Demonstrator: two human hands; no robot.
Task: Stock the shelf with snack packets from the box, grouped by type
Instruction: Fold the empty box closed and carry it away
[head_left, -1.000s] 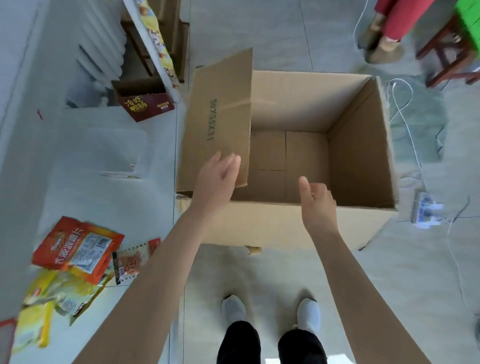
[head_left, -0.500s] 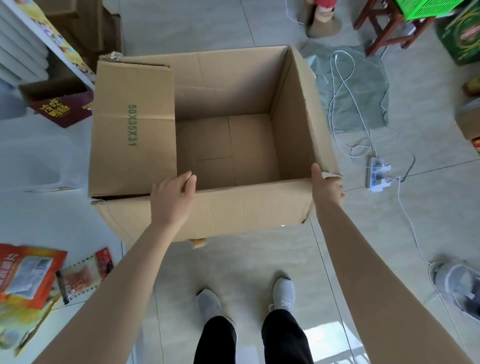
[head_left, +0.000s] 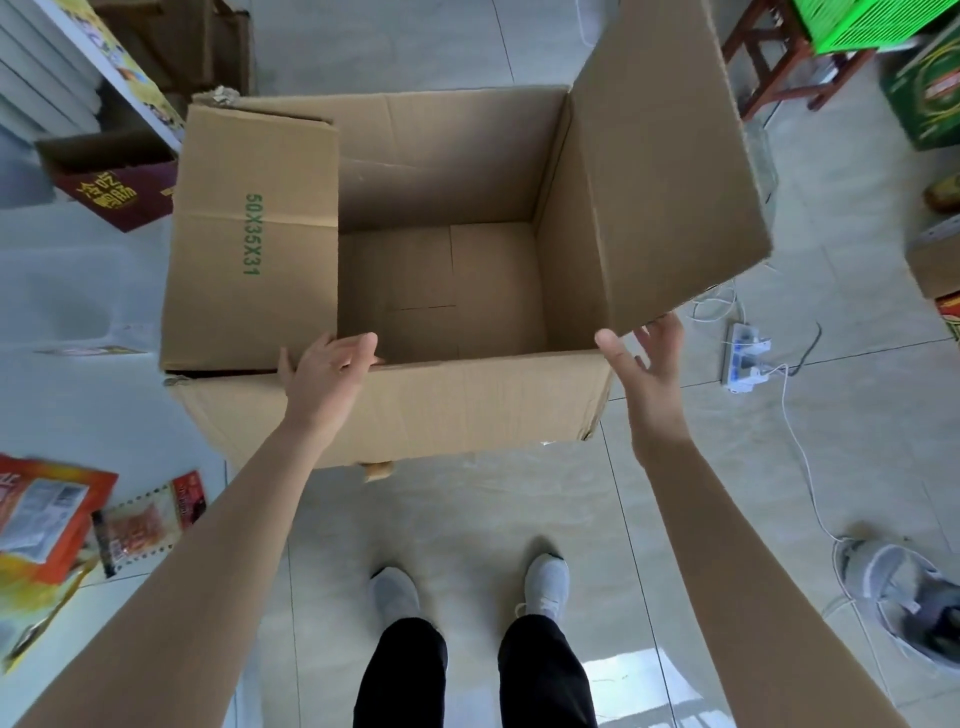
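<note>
Partly cut off by the frame's left edge, an orange snack packet (head_left: 47, 514) lies on a pale surface at lower left. It overlaps a yellow packet (head_left: 31, 618) that is mostly out of view, and its back label is too blurred to read. Just beside it is a small clear-windowed packet (head_left: 143, 525) with a dark red end, its print also illegible. The cardboard box (head_left: 467, 410) stands on the tiled floor just ahead of the person's feet. Its left flap is folded inward and hides that side of the interior, while the folded bottom panels show in the rest. Green print on that flap reads "50X35X31". The left hand (head_left: 322, 374) rests on the near rim where the flap meets the front wall, fingers relaxed and lightly bent, gripping nothing. The right hand (head_left: 644, 364) is spread wide with straight fingers, the fingertips touching the lower edge of the raised right flap. At upper left, a maroon carton (head_left: 114, 192) under the shelf (head_left: 109, 62) bears yellow Chinese characters, seen upside down.
</note>
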